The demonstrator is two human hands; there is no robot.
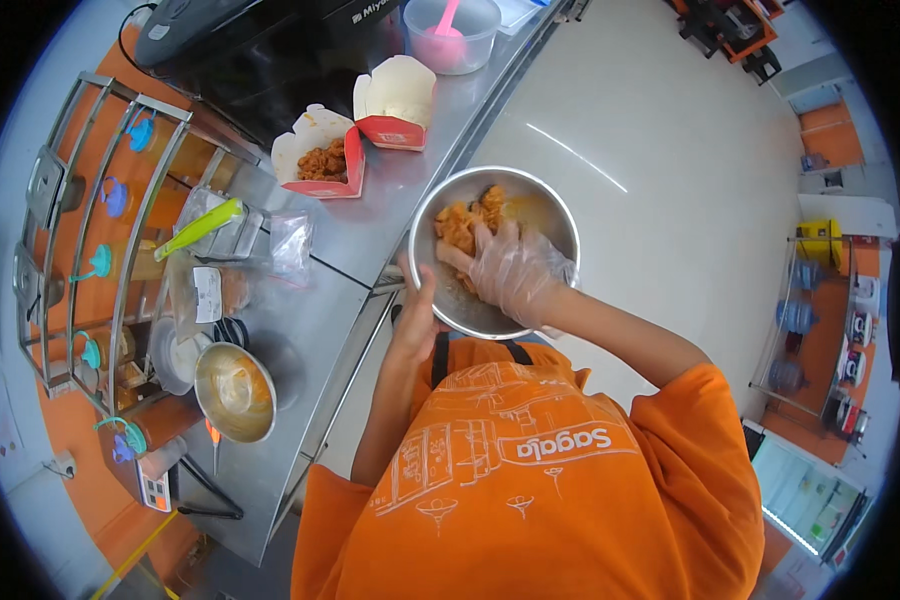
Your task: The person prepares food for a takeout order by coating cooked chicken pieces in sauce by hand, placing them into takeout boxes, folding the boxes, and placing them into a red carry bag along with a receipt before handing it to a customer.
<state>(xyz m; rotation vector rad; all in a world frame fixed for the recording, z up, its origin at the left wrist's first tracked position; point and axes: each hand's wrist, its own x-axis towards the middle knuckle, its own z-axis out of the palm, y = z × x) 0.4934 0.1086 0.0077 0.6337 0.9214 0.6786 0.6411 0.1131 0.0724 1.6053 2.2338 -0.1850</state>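
My left hand (418, 315) grips the near left rim of a round steel mixing bowl (442, 300), held in front of my body beside the counter edge. Inside it, my right hand (514, 266) wears a clear plastic glove, its fingers on pieces of orange-brown fried chicken (457, 225); whether they are closed round a piece is hard to tell. Orange sauce smears the bowl's inner wall. On the counter, one red and white paper food box (351, 161) holds browned fried pieces. Next to it, another paper box (403, 135) contains something pale, probably rice.
The steel counter (337, 247) carries a plastic tub (454, 56) with a pink scoop, a black appliance (270, 67), a sauce-smeared metal bowl (262, 420) and green-handled tongs (199, 229). Behind them, a metal rack (131, 300) holds several sauce bottles. An orange-handled tool (214, 442) lies near the smaller bowl.
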